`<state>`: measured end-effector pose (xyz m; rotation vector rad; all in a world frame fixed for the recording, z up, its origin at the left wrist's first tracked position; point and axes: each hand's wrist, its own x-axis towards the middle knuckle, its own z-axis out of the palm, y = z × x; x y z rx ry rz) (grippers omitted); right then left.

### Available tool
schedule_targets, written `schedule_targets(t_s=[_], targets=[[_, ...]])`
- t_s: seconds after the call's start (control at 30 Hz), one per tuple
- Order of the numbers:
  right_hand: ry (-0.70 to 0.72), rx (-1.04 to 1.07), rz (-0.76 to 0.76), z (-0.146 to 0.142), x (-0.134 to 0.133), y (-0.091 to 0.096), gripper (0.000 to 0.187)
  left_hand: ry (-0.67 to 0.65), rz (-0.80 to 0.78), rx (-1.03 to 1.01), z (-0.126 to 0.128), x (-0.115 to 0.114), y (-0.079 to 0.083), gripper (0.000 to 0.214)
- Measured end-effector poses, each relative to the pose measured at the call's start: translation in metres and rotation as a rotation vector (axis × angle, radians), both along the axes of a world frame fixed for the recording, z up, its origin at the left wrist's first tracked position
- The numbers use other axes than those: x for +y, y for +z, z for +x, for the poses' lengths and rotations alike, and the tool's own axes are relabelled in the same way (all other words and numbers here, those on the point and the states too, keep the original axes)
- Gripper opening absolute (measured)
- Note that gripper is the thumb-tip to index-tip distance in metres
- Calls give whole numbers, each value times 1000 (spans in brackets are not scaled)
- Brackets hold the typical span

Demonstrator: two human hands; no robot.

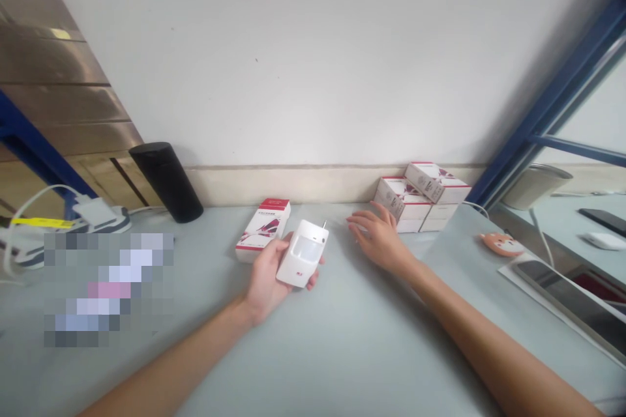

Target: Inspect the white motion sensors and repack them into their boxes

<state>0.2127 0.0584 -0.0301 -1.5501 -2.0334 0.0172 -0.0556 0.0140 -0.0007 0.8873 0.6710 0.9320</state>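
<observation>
My left hand (pixel 267 273) is closed round a white plastic sensor unit (pixel 302 253) with a small lens window and a thin aerial at its top, held a little above the pale table (pixel 342 339). Just behind the hand lies a red-and-white carton (pixel 261 228), flat on the table. My right hand (pixel 379 238) rests flat on the table with fingers stretched out, holding nothing. Its fingertips lie a short way left of a stack of red-and-white cartons (pixel 423 202) against the wall.
A black cylinder (pixel 166 181) stands at the back left by the wall. White cables and a plug (pixel 92 214) lie at the far left. At the right lie a small orange figure (pixel 501 244), a flat dark device (pixel 567 296) and a blue frame (pixel 552 111).
</observation>
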Motion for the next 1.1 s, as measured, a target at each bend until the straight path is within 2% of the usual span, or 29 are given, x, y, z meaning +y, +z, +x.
schedule_targets(t_s=[0.27, 0.4, 0.57, 0.7, 0.87, 1.0, 1.1], targets=[[33, -59, -35, -1, -3, -3, 36, 19, 1, 8, 1, 1, 2, 34], [46, -18, 17, 1, 1, -3, 36, 19, 7, -1, 0, 0, 1, 35], [86, 275, 187, 8, 3, 24, 28, 72, -11, -25, 1, -1, 5, 34], [121, 584, 207, 16, -3, 46, 24, 122, 18, -80, 0, 1, 7, 34], [32, 868, 147, 25, -4, 49, 22, 158, 29, -160, -1, 4, 8, 35], [-56, 979, 76, 26, -3, 49, 27, 97, 6, -138, 0, 1, 8, 37], [-53, 992, 66, 23, -5, 51, 27, 33, -29, -113, 1, -2, 8, 37]])
